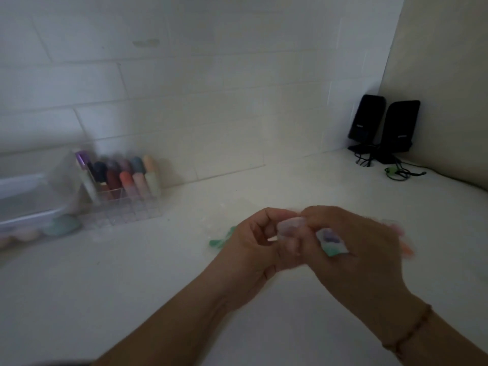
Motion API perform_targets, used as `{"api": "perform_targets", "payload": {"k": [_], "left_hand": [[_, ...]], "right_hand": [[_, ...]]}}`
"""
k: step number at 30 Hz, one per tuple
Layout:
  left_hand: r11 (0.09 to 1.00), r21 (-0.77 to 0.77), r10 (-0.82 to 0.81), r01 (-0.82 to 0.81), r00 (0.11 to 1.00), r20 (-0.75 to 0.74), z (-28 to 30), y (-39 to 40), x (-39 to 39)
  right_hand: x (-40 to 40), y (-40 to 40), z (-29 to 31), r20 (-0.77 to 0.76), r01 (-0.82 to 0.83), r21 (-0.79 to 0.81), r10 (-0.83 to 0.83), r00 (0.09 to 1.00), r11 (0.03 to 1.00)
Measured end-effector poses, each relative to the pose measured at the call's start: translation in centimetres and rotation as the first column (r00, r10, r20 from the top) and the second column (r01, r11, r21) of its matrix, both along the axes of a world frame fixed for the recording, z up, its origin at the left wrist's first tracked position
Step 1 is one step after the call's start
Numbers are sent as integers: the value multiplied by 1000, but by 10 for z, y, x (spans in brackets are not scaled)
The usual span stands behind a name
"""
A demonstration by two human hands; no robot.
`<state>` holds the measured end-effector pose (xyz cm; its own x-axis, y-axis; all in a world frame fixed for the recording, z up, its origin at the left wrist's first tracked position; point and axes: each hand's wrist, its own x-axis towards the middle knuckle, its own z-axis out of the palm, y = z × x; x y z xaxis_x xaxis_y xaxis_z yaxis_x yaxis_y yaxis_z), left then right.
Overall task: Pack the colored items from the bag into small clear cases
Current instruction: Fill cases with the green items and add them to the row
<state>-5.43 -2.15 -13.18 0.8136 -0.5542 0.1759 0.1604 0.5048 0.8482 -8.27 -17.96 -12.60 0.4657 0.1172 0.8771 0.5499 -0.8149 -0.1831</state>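
Observation:
Both my hands meet over the middle of the white counter. Between the fingertips of my left hand [253,241] and my right hand [351,249] is a small clear case [291,227], blurred, with something pale pink inside. A clear bag [334,241] with purple and green items lies under my right palm. More of the bag's colored items show past my right hand, orange and pink [405,245], and a green one [220,240] peeks out left of my left hand.
A clear grid organizer [124,204] with several colored capsule-shaped items stands at the back left by the wall. Beside it sit a clear lidded bin [34,191] and pastel sponges [62,225]. Two black speakers [384,128] with cables stand in the right corner.

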Motion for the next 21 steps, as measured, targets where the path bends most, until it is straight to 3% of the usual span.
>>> {"api": "perform_targets", "payload": {"k": [4, 8, 10, 13, 16, 21], "left_hand": [[986, 161, -53, 47, 998, 28, 8, 10, -5], [987, 46, 154, -154, 988, -10, 30, 39, 10], [949, -1, 314, -314, 948, -46, 37, 56, 28], [873, 4, 487, -488, 869, -90, 28, 74, 49], [847, 49, 528, -529, 826, -198, 6, 77, 58], [846, 103, 531, -523, 808, -256, -8, 64, 61]], "right_hand": [[-1, -5, 4, -104, -220, 172, 239, 965, 960], [-6, -6, 7, -56, -310, 213, 329, 943, 926], [-5, -3, 5, -119, -297, 193, 323, 939, 935], [-2, 4, -10, -278, -268, -41, 247, 928, 962], [0, 14, -29, -379, -257, -300, 132, 916, 919], [12, 33, -45, -375, -196, -518, -16, 927, 832]]}}
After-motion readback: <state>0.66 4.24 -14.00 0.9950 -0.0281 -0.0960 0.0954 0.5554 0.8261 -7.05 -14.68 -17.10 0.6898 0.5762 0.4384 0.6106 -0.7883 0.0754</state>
